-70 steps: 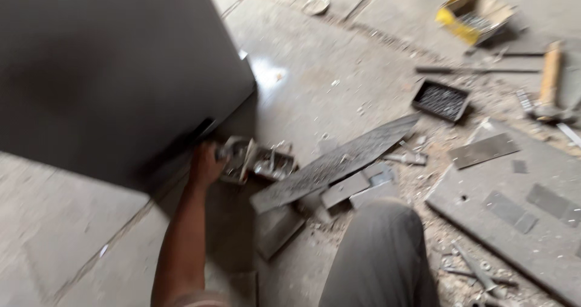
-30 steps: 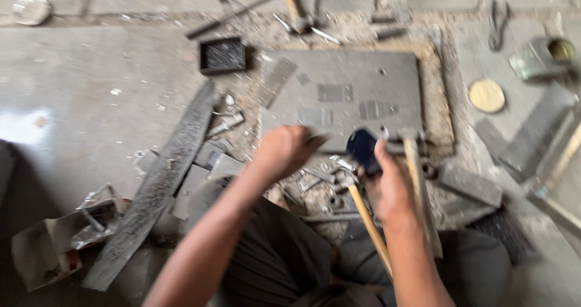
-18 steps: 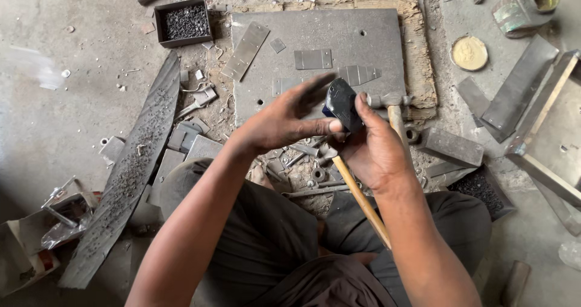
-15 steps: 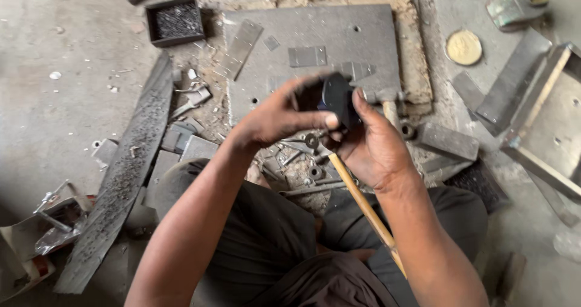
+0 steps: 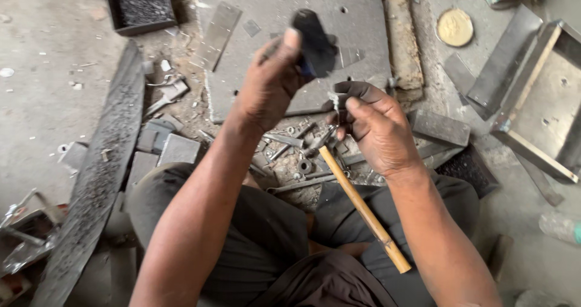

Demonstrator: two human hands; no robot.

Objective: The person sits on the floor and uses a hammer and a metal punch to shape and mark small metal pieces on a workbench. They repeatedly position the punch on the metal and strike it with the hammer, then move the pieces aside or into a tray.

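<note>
My left hand (image 5: 266, 86) is raised over the grey metal plate (image 5: 363, 34) and grips a dark, flat, black-blue piece (image 5: 315, 40) between thumb and fingers. Just right of it, my right hand (image 5: 375, 128) is closed around a hammer close to its head, pinching a small metal bit at the fingertips. The hammer's pale wooden handle (image 5: 363, 213) slants down across my lap. The hammer head is mostly hidden by my fingers. Loose nuts, bolts and metal scraps (image 5: 296, 158) lie on the floor between my knees and the plate.
A small black tray of dark bits (image 5: 142, 4) sits at the top left. A long rough dark strip (image 5: 97, 180) runs down the left. A thin metal strip (image 5: 216, 31) lies on the plate's left edge. A round yellow disc (image 5: 455, 27) and a grey metal frame (image 5: 538, 101) are at right.
My hands were together on the dark piece; now my left hand has lifted it up and away over the plate. My right hand stays low with the hammer.
</note>
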